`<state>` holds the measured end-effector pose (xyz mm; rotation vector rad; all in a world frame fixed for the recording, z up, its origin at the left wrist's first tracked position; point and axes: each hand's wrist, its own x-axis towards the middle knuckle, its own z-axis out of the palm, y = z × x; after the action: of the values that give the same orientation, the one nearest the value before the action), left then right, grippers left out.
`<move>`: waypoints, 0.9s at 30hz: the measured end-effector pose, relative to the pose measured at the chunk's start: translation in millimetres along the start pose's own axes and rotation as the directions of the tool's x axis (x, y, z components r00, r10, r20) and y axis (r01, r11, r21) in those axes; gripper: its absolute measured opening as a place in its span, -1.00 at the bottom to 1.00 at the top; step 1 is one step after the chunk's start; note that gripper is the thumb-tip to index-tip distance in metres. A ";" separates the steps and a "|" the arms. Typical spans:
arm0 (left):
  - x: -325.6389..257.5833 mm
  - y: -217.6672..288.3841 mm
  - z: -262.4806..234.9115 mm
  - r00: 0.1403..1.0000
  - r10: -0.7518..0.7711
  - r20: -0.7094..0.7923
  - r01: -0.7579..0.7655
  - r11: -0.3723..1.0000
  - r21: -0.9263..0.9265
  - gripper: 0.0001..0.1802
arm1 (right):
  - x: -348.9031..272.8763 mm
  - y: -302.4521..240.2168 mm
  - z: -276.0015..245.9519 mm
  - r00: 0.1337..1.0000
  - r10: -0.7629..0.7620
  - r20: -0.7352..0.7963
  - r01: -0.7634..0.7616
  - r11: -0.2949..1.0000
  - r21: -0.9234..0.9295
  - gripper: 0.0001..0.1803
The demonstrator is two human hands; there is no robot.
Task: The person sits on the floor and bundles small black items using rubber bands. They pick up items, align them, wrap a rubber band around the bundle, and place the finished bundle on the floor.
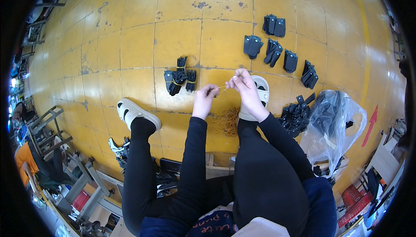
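Note:
A thin yellow rubber band [222, 88] runs between my two hands above the floor. My left hand [203, 101] pinches one end of it, fingers curled closed. The other end is in the closed fingers of my right hand [247, 90], which is held slightly higher, in front of my right clog. Below the hands lies a loose heap of rubber bands [225, 121]. Beyond my left hand, bundles of black strips [177, 81] rest on the floor, some tied round with yellow bands, beside a dark flat piece [168, 80].
Several small stacks of black flat pieces [274, 25] are laid out at the far right. Nearer, a black pile [296, 116] sits beside a clear plastic bag [331, 124] of dark pieces. My beige clogs [138, 112] flank the work area. At left, a person in orange [27, 161] is near metal frames.

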<state>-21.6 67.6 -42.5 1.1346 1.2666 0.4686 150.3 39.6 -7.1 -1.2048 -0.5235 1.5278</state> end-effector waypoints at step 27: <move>-14.7 -35.9 17.2 0.930 -0.296 0.220 0.167 0.871 0.463 -0.61 | -6.0 1.6 -7.9 0.936 0.351 -0.016 -0.335 0.906 0.258 -0.42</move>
<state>-20.9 33.6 -67.8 1.3429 1.2627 -0.1762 156.0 31.6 -9.1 -1.1822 -0.0679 1.7852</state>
